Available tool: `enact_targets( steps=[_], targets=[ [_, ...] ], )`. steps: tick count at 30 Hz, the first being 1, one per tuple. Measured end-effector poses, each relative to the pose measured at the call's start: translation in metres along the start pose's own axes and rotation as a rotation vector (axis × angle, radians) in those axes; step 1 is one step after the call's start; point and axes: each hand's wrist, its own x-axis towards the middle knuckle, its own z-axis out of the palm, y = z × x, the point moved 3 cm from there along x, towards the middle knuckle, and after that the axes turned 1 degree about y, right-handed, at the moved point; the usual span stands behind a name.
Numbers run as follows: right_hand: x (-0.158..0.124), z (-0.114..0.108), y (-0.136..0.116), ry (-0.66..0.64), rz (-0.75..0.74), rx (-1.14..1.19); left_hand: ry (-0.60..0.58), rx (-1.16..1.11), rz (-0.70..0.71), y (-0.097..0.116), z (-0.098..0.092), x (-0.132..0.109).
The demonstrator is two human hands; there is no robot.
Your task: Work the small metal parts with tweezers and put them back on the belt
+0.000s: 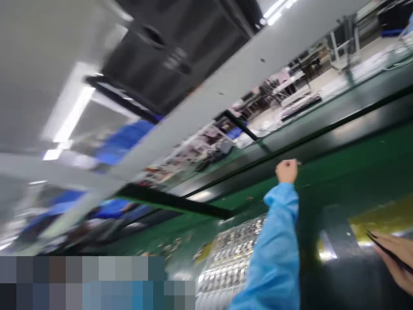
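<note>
My left hand, in a light blue sleeve, is stretched out over the far side of the green work surface, near the conveyor's edge. Its fingers are closed, and a tiny bit sticks out at the right of the fist, too small to name. At the right edge, my right hand is wrapped round dark tweezers, their tips pointing left over a yellow patch. Left of my sleeve lies a tray with rows of small shiny metal parts. Motion blurs the whole view.
A long dark conveyor runs beyond the bench. A green post and a pale beam cross the view, with a dark panel above. Small loose pieces lie left of the tray. The lower left corner is pixelated.
</note>
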Motion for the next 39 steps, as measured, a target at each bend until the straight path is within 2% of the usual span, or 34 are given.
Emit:
enact_targets(
  steps=[2,4,7,10,12,14,17,19,22,26,39],
  targets=[
    [0.018,-0.01,-0.008,-0.004,0.122,0.045,-0.039,-0.094,-0.054,-0.015,0.013,-0.011],
    [0.034,-0.013,-0.006,-0.035,0.412,0.147,-0.076,-0.202,-0.117,-0.027,0.016,-0.027],
    [0.044,-0.016,-0.002,-0.118,0.768,0.375,-0.122,-0.338,-0.223,-0.041,-0.001,-0.062],
    [0.038,-0.02,-0.007,-0.268,0.958,0.511,-0.183,-0.309,-0.246,-0.057,-0.029,-0.111],
    [0.029,-0.023,-0.012,-0.354,1.006,0.529,-0.316,-0.116,-0.209,-0.075,-0.043,-0.149],
    [0.021,-0.022,-0.016,-0.418,1.002,0.52,-0.531,0.184,-0.149,-0.097,-0.049,-0.187],
    [0.016,-0.019,-0.017,-0.48,0.933,0.465,-0.886,0.536,0.089,-0.125,-0.042,-0.233],
    [0.016,-0.017,-0.017,-0.509,0.874,0.399,-1.029,0.71,0.272,-0.136,-0.03,-0.252],
    [0.018,-0.016,-0.016,-0.555,0.819,0.319,-1.025,0.982,0.409,-0.144,-0.014,-0.26],
    [0.017,-0.014,-0.016,-0.586,0.837,0.332,-1.046,1.206,0.433,-0.146,-0.004,-0.259],
    [0.013,-0.017,-0.016,-0.505,1.028,0.584,-1.105,1.219,0.381,-0.146,-0.001,-0.255]
  ],
)
